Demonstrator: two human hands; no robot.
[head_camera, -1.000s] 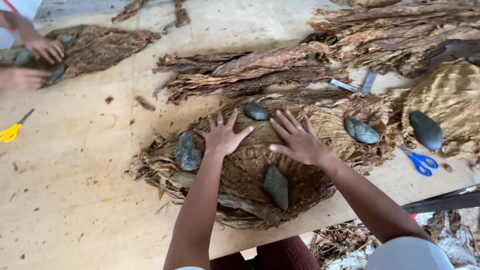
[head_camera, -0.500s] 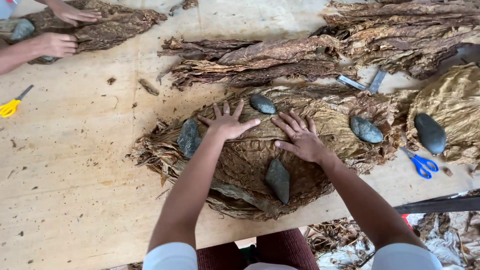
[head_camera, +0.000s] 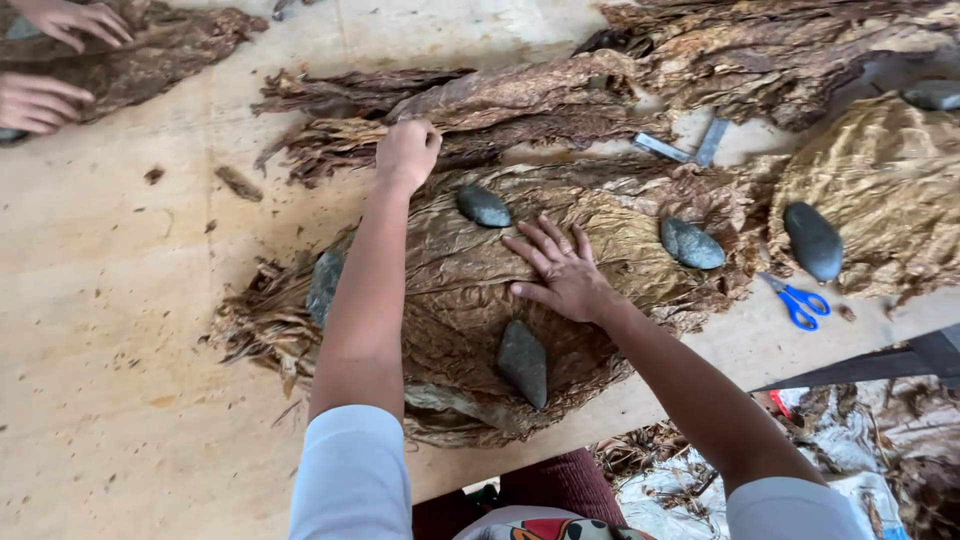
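Now the left hand (head_camera: 405, 152) is reaching away from the flattened tobacco leaf stack (head_camera: 470, 300), where half a second ago it was lying spread open; its fingers are curling closed on the edge of the crumpled bundle of dried leaves (head_camera: 450, 105) just beyond the stack, apparently gripping a leaf there, though what sits inside the fist I cannot tell. The right hand (head_camera: 560, 272) is still pressing flat, fingers wide and holding nothing, on the middle of the stack, between the far stone (head_camera: 483, 206) and the near stone (head_camera: 523, 361). So smoothing seems to be giving way to fetching another leaf. Right of the stack, blue scissors (head_camera: 797, 300) are lying on the plywood table (head_camera: 120, 330); another person's hands (head_camera: 50, 60) are working far left of it.
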